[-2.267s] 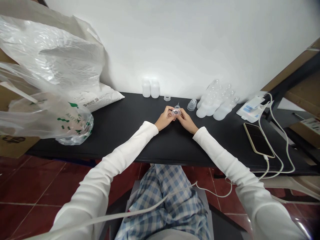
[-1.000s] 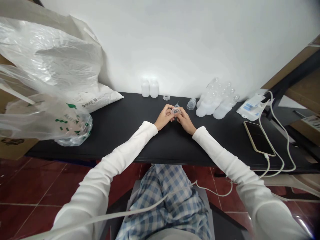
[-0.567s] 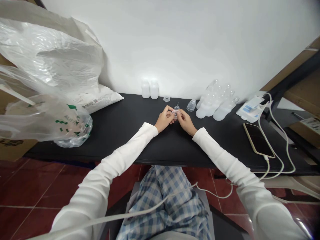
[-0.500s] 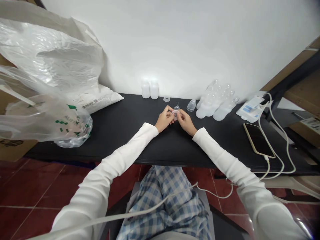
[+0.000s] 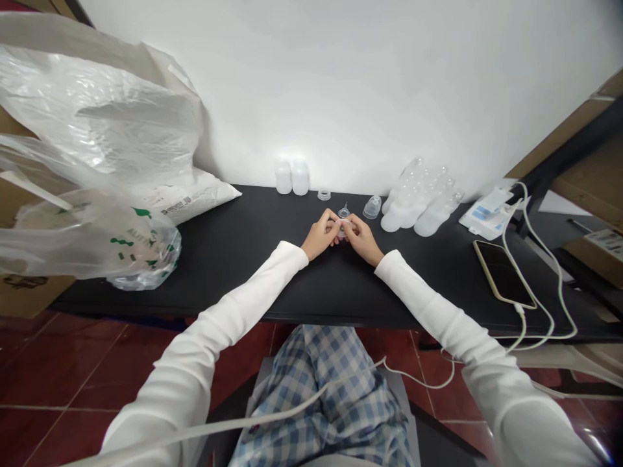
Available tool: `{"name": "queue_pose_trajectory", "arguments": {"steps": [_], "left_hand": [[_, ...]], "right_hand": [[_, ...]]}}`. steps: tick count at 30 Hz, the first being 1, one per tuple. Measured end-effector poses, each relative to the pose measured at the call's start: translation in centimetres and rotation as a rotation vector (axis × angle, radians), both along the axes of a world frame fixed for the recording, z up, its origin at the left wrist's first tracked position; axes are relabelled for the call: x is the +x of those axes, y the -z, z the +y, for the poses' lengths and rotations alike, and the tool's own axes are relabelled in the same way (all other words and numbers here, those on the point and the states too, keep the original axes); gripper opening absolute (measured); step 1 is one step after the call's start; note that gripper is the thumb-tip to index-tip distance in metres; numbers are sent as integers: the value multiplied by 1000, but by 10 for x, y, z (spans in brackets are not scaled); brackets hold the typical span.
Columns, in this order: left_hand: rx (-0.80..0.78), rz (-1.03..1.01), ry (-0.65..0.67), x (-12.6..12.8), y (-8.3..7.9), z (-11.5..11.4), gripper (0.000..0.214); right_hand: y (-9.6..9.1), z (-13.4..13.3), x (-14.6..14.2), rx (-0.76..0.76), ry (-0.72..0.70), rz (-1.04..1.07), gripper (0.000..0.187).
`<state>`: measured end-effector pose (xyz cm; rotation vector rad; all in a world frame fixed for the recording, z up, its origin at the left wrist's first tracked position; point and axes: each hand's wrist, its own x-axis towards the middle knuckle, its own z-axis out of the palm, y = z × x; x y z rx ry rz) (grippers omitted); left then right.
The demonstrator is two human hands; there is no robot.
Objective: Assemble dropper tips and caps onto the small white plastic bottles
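Head view, nearest first: white-sleeved forearms rest on the edge of the black table [image 5: 335, 295], angled inward. The left hand [image 5: 320, 235] and right hand [image 5: 363, 239] meet at centre, fingertips together and pinched on a small clear plastic piece [image 5: 341, 224], partly hidden by the fingers. Just beyond stand a clear teat [image 5: 344, 212] and a clear dome cap [image 5: 372, 207]. Farther back are a clear ring [image 5: 324, 195], two upright frosted bottles [image 5: 292, 178], and a tilted cluster of frosted bottles [image 5: 418, 207].
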<state>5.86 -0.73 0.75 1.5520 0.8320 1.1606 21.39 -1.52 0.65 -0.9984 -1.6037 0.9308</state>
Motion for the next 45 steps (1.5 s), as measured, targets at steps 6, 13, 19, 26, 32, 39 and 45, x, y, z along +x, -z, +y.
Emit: {"name": "queue_pose_trajectory", "arguments": {"steps": [6, 13, 19, 26, 32, 39, 45], "left_hand": [[-7, -7, -6, -1, 2, 2, 32], [-36, -76, 41, 1, 4, 6, 37], [-24, 22, 17, -2, 1, 3, 33], [-49, -106, 104, -1, 5, 8, 36], [67, 40, 32, -3, 2, 2, 26], [40, 22, 23, 0, 4, 2, 22], [-67, -147, 154, -3, 11, 14, 40]], "right_hand": [[0, 3, 1, -36, -42, 30, 56], [-2, 1, 0, -7, -59, 58, 55], [-4, -1, 2, -48, -126, 59, 53], [-10, -3, 5, -45, -160, 38, 54], [-3, 2, 6, -38, -124, 42, 57], [1, 2, 6, -95, -79, 61, 55], [-3, 0, 7, -44, -95, 42, 53]]}}
